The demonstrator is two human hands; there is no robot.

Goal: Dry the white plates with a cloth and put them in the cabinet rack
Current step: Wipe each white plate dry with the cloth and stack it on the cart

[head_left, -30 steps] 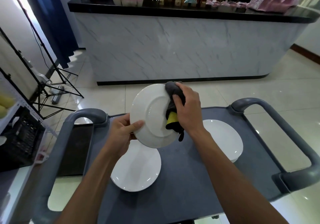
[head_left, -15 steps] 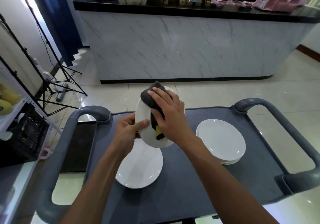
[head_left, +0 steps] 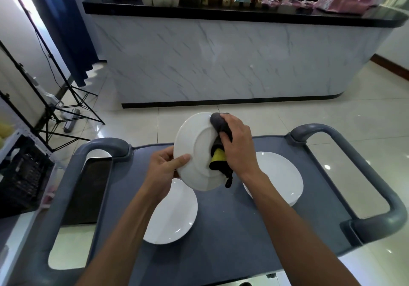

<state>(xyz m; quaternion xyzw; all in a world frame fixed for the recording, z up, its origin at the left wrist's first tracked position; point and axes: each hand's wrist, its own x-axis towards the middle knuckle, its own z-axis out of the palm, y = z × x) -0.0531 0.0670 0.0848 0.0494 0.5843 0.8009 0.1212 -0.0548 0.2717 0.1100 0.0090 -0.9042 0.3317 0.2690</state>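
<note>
Head view: the left hand (head_left: 162, 170) is pinching the raised white plate (head_left: 197, 150) by its rim, tilting its underside up so the right hand (head_left: 238, 146), gripping the cloth (head_left: 219, 130), is wiping it above the cart (head_left: 221, 230).

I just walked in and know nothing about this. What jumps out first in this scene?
At the centre, a white plate is held tilted above a grey cart: the left hand grips its rim while the right hand presses a grey and yellow cloth against it. Beneath, a single plate lies on the cart's left and a stack of plates on its right. Behind stands a marble-look counter.
</note>
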